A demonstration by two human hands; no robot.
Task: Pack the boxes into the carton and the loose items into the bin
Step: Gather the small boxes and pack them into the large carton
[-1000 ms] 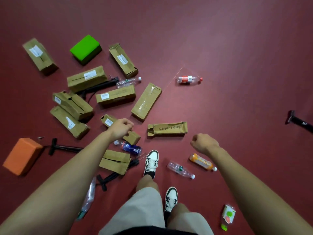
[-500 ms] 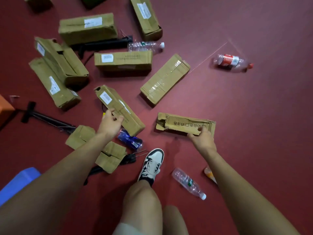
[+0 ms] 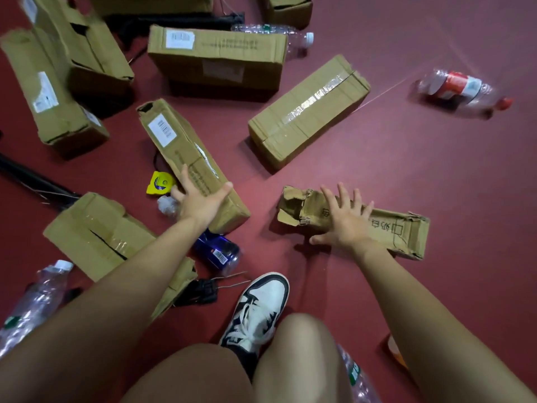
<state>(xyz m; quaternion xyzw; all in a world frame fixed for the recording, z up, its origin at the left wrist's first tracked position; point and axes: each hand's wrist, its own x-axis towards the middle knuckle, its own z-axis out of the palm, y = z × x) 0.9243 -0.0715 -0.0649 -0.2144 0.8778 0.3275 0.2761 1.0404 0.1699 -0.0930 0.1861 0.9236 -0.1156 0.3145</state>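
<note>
Since each hand has a box of its own beneath it, the pick-up looks to hinge on how those boxes lie. The left hand (image 3: pixel 200 203), fingers spread straight and gripping nothing, sits over the near end of the labelled box (image 3: pixel 174 141), whose long axis runs away and leftward from the palm. Further right, the right hand (image 3: pixel 345 225), likewise splayed, covers the left-middle of the torn box (image 3: pixel 404 234), which lies crosswise, so its fingers point across the short width. Neither carton nor bin is in view.
</note>
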